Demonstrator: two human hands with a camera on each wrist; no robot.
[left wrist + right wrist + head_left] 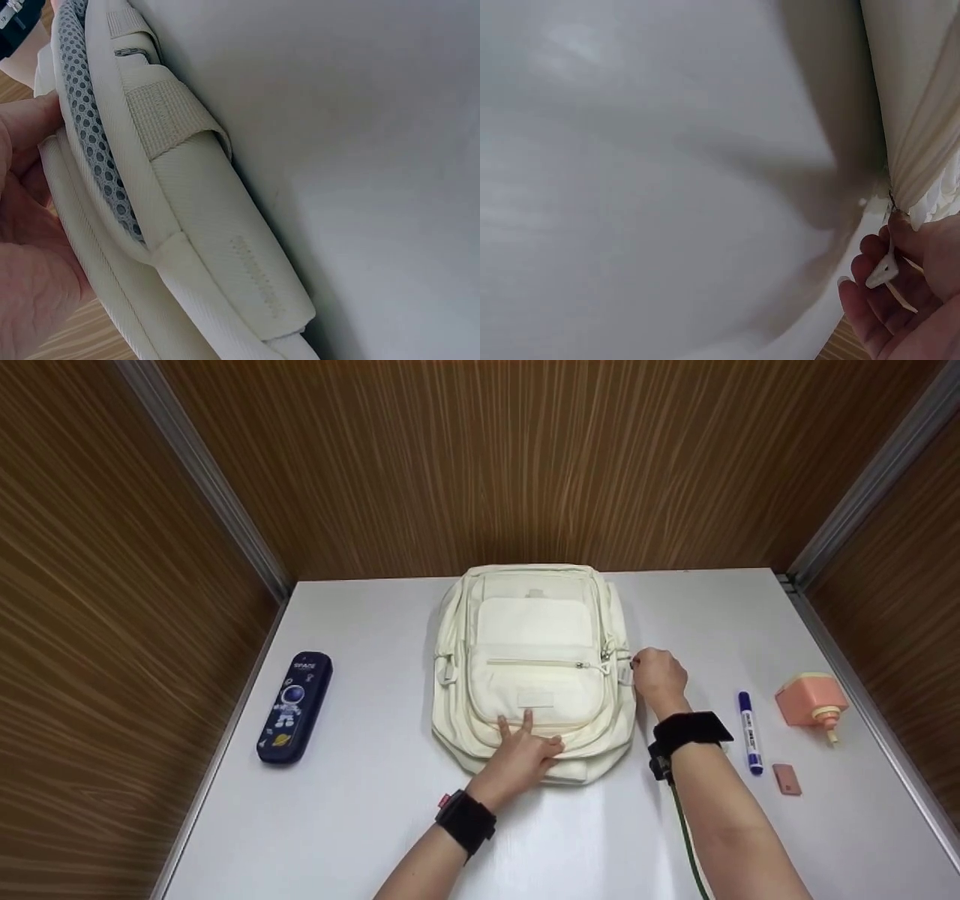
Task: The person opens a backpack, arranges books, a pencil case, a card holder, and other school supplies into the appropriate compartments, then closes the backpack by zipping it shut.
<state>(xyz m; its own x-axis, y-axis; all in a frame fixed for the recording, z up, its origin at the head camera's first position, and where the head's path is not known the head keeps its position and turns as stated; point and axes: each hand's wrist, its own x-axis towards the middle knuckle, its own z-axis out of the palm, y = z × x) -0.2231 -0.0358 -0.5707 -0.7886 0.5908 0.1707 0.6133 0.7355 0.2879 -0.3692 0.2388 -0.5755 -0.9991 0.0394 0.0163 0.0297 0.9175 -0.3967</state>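
Note:
A cream backpack lies front side up on the white table. My left hand rests on its lower front with fingers spread; in the left wrist view the hand touches the bag's edge beside a grey mesh strap. At the bag's right side my right hand pinches a zipper pull. In the right wrist view, a pale pull tab with a cord hangs at the fingers of this hand. The zipper slider itself is mostly hidden by the fingertips.
A dark blue astronaut pencil case lies on the left. To the right are a blue-capped marker, a pink eraser and a coral box-shaped object with a cream nozzle. Wood-grain panels enclose the table's back and sides.

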